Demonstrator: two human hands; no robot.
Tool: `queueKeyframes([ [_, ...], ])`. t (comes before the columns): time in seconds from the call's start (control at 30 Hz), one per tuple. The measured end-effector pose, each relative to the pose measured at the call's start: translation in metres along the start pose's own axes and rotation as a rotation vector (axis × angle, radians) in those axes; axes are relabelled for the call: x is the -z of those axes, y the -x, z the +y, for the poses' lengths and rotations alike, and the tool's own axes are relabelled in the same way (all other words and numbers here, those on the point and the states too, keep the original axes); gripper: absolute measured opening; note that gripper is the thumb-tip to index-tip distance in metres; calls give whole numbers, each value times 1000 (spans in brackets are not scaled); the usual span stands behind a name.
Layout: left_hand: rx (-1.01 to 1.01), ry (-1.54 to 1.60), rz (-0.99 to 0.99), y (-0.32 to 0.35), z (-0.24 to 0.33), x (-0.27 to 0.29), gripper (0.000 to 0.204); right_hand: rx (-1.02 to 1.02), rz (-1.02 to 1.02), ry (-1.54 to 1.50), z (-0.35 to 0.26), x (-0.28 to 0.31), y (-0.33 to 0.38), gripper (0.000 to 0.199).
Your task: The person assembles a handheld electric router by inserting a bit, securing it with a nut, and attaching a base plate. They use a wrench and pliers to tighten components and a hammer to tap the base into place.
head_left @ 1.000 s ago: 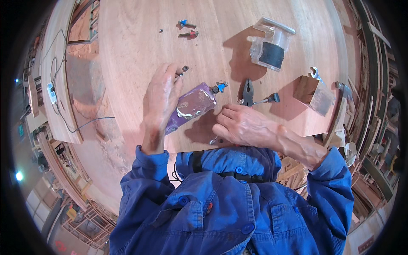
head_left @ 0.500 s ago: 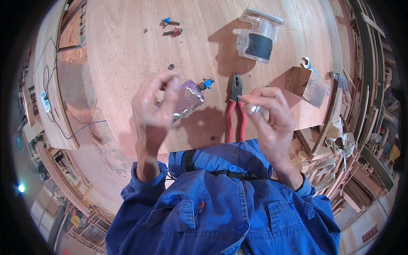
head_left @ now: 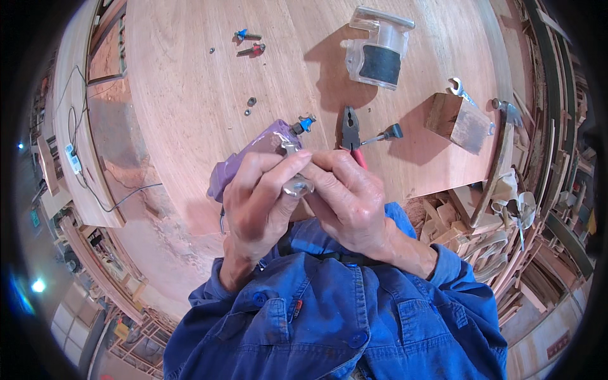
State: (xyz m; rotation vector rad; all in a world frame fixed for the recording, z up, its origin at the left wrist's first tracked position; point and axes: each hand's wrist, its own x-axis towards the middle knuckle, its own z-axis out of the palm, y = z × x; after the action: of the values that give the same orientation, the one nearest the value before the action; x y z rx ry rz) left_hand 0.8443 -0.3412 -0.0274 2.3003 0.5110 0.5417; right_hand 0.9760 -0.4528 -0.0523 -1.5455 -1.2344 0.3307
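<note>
My left hand point(head_left: 253, 199) and my right hand point(head_left: 351, 199) meet in front of my jacket at the near edge of the table. Both are closed, fingertips together, around a small shiny silvery piece point(head_left: 297, 187); the fingers hide too much to tell its kind. Just beyond my left hand lies a purple trim router point(head_left: 247, 155), partly covered, with a blue router bit point(head_left: 307, 122) in its collet. Past my right hand are pliers point(head_left: 350, 130), their red handles mostly hidden. A dark-headed router bit point(head_left: 387, 133) lies to their right.
Blue point(head_left: 247, 35) and red point(head_left: 252, 50) router bits lie far left on the wooden table, with small nuts point(head_left: 251, 101) nearer. A clear plastic router base point(head_left: 380, 54) stands at the back. On the right are a wooden block point(head_left: 459, 123), a wrench point(head_left: 457, 87) and a hammer point(head_left: 506, 111).
My hands have come together; the left moved right and nearer, the right moved left with the silvery piece. The dark-headed bit and a second nut now show on the table.
</note>
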Motion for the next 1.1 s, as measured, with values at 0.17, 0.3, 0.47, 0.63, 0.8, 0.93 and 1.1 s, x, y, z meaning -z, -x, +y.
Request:
queueKeyframes([
  [0.17, 46, 2, 58, 14, 6, -14, 53, -27, -80, -98, 9, 8, 9, 44],
  [0.3, 58, 58, -28, 12, 5, -10, 55, -69, -38, -127, 10, 10, 11, 37],
  [0.47, 254, -178, 24, 4, -23, -22, 44, -189, 12, -98, 27, 14, 35, 30],
  [0.63, 386, -231, -298, -37, -42, -25, 26, -240, -43, -117, 36, 14, 42, 23],
  [0.8, 513, -84, -487, -58, -59, -19, 27, -352, -13, -271, 41, 10, 54, 18],
  [0.93, 559, 38, -561, -64, -74, -17, 30, -377, 31, -350, 42, 4, 54, 17],
  [1.1, 697, 265, -811, -81, -93, -9, 26, -327, -47, -306, 44, -1, 58, 14],
])
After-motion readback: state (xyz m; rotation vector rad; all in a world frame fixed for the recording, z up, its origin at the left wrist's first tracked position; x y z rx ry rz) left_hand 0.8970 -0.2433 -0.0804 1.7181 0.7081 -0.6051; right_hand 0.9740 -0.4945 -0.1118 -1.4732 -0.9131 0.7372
